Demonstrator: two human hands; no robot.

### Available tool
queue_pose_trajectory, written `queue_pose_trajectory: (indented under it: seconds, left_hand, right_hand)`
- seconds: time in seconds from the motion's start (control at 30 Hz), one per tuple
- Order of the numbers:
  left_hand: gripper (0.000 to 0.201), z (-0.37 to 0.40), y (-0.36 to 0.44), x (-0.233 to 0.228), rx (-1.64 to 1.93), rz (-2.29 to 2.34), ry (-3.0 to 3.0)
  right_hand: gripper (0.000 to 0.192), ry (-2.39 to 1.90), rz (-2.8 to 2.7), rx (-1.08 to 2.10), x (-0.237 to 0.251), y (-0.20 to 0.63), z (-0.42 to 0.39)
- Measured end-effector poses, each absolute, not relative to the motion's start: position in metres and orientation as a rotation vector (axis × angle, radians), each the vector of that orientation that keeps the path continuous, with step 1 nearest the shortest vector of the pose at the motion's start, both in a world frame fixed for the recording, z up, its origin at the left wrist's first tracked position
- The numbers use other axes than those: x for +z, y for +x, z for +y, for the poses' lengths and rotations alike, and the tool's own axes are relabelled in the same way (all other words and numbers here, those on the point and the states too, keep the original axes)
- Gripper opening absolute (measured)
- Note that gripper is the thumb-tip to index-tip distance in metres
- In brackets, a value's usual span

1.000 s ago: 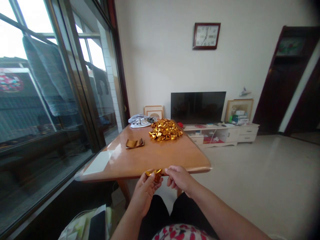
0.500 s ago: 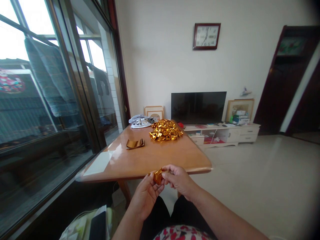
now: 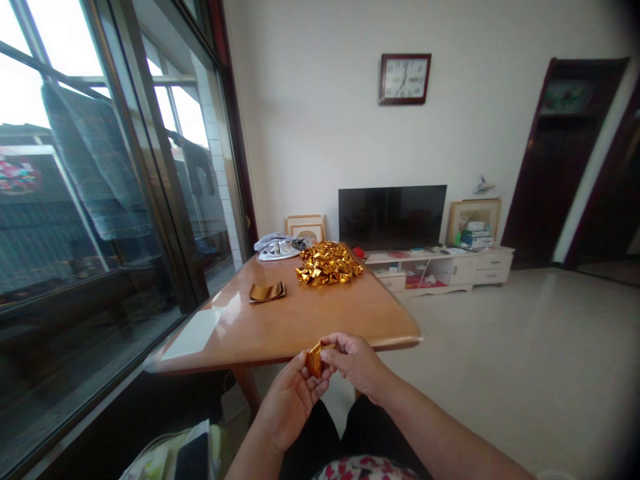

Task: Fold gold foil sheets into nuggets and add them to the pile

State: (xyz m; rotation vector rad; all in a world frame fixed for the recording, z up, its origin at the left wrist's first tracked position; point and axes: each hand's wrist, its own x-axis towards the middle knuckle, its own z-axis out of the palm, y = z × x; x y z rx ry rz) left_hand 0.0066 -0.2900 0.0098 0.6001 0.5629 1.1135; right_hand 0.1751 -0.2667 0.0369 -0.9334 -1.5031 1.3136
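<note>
Between my two hands is a folded piece of gold foil paper [image 3: 314,361], held just off the near edge of the wooden table [image 3: 310,327]. My left hand [image 3: 293,393] grips its left and lower side with thumb and fingers, palm turned up. My right hand [image 3: 353,360] pinches its right side between thumb and fingers. Farther back on the table lies a heap of folded gold foil pieces [image 3: 330,265]. To the left of the heap sits a small stack of flat gold foil sheets [image 3: 267,292], slightly curled.
A white sheet [image 3: 193,335] lies at the table's left side, near the window. A pale plastic bag [image 3: 277,247] rests at the far left corner. Beyond stand a television [image 3: 393,217] and a low white cabinet [image 3: 463,272]. A dark phone-like object [image 3: 193,457] lies at lower left.
The view has shifted slightly, so the room appears a little lower and to the left. Both hands keep hold of the foil piece, which has turned a little between the fingers.
</note>
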Motion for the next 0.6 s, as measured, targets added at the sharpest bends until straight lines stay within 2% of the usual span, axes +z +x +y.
queue_pose_trajectory:
  seconds: [0.4, 0.5, 0.6]
  left_hand:
    - [0.032, -0.2884, 0.0045, 0.0102, 1.177, 0.56, 0.663]
    - [0.041, -0.288, 0.0044, 0.011, 1.31, 0.629, 0.779]
    - [0.054, -0.2876, 0.0047, 0.0136, 1.472, 0.772, 0.978]
  right_hand:
    - [0.03, -0.948, -1.49, 1.29, 0.0436, 0.1764, -0.2695]
    - [0.02, -1.002, -1.437, 1.23, 0.041, 0.1777, -0.2686]
    - [0.029, -1.035, -1.451, 1.213, 0.0384, 0.179, -0.2686]
